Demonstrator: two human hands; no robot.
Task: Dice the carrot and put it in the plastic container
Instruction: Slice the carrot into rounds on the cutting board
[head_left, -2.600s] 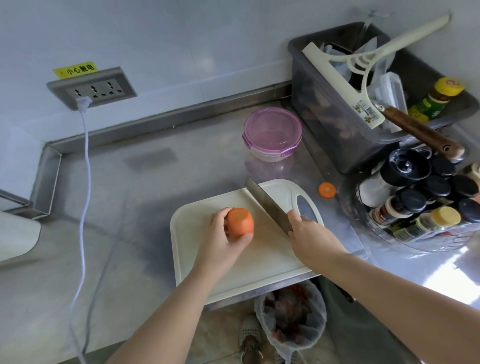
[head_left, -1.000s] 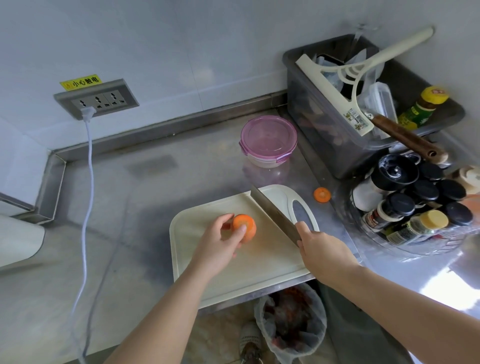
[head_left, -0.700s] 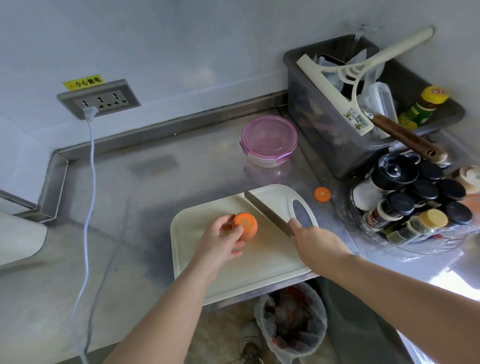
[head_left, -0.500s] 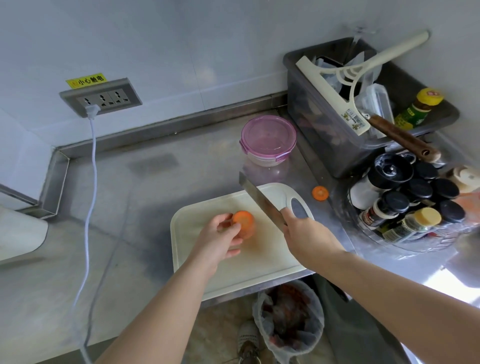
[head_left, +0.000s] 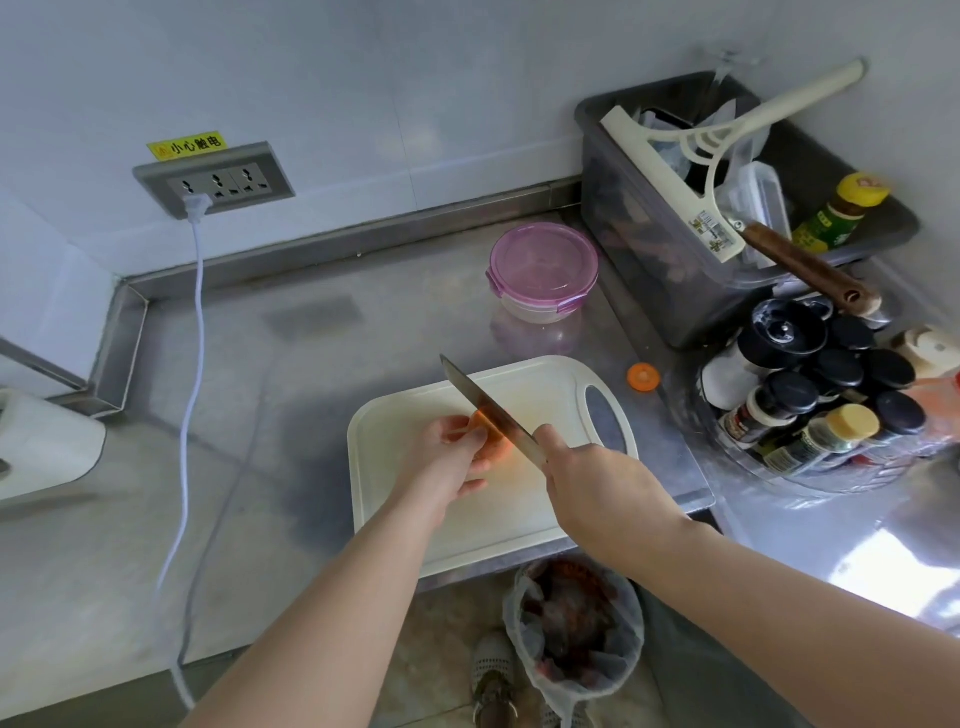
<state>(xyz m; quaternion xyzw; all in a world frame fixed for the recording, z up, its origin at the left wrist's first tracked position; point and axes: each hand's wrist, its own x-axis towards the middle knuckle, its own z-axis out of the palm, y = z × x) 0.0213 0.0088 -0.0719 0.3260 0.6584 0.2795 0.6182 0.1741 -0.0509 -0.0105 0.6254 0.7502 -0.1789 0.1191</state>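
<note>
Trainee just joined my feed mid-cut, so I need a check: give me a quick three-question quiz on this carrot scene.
1. Fill in: the left hand holds the ____ on the cutting board.
2. What grips the knife? A the left hand; B the right hand; C neither.
3. True or false: the plastic container has its lid on.
Key: 1 carrot; 2 B; 3 true.

One head-worn camera — looking down, close over the counter (head_left: 311, 395).
</note>
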